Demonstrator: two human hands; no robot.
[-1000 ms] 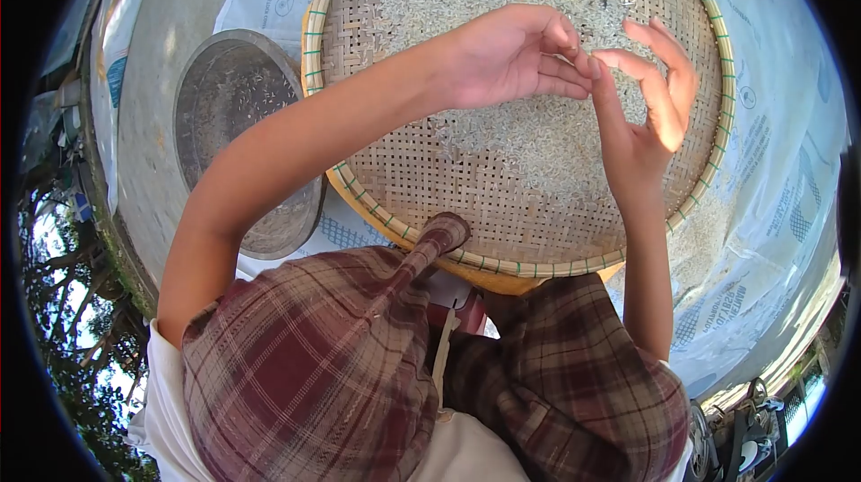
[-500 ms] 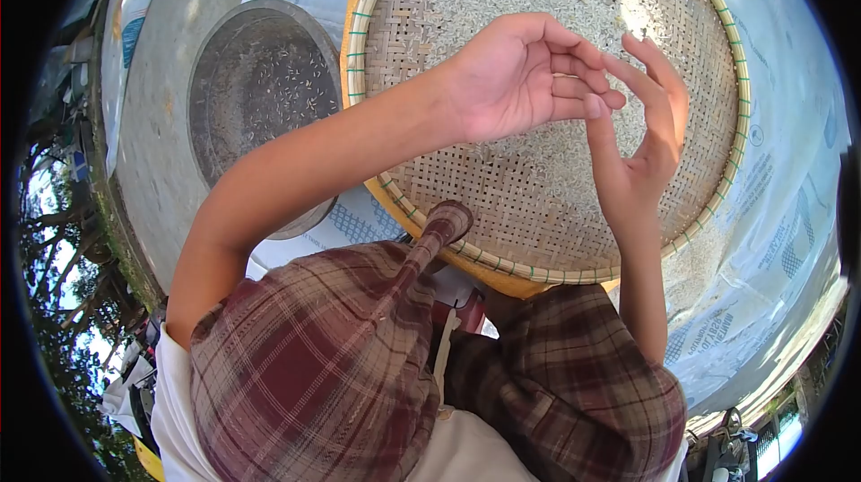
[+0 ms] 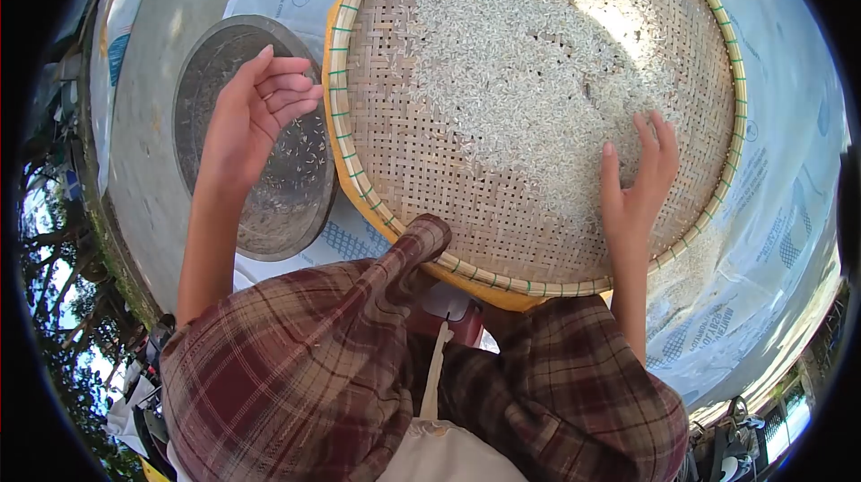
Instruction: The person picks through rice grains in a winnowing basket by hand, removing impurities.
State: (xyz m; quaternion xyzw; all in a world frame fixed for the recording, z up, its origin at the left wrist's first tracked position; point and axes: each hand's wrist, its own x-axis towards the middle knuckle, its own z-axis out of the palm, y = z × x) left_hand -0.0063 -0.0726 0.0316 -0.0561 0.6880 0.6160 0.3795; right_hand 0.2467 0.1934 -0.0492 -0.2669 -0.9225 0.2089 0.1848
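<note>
Hanging over the bowl (image 3: 199,92), the left hand (image 3: 247,123) loosely half-curls while the right hand (image 3: 637,193), spread, perhaps touches grains (image 3: 538,96).

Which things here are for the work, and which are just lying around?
Probably for the work:
- left hand, over the bowl
- right hand, over the tray
- round woven tray
- pale grains spread on the tray
- dark bowl, with a few grains inside

Probably just around:
- printed sheeting, though the tray stands over it
- clutter at the bottom right edge, too small to name

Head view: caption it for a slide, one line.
Left hand over a grey basin, right hand over pale grains on a woven tray.
</note>
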